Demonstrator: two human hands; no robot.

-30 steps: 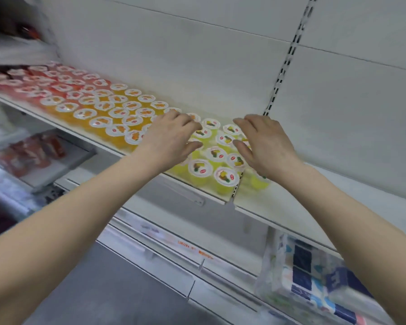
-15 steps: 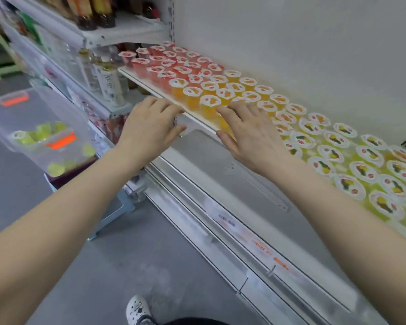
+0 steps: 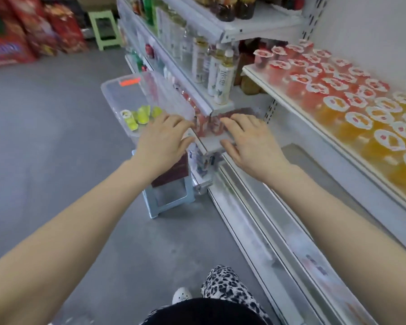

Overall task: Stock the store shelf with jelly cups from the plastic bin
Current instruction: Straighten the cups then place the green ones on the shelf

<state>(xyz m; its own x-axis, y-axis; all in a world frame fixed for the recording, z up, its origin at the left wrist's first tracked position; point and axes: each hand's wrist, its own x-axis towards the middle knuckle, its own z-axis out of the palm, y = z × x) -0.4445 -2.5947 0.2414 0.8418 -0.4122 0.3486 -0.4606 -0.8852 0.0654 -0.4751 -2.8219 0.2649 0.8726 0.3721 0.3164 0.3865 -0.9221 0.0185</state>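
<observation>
A clear plastic bin (image 3: 117, 92) with orange latches stands on a pale blue stool, left of the shelving. Several green jelly cups (image 3: 140, 116) lie in its near end. My left hand (image 3: 162, 139) hovers over the bin's near right corner, fingers relaxed and empty. My right hand (image 3: 251, 141) floats beside it, in front of a lower shelf's end, fingers spread and holding nothing. On the white shelf (image 3: 291, 99) at the right stand rows of red jelly cups (image 3: 309, 69) and, nearer, orange jelly cups (image 3: 373, 127).
Bottles (image 3: 220, 73) fill the neighbouring shelf bay behind the bin. A green stool (image 3: 103, 29) and red packages (image 3: 21, 36) sit far down the grey aisle floor. The pale blue stool (image 3: 169, 195) under the bin stands close to the shelf base. My leg and shoe show at the bottom.
Both hands left the jelly cups on the shelf and swung left and down toward the bin. The view turned left, bringing the bin to the centre.
</observation>
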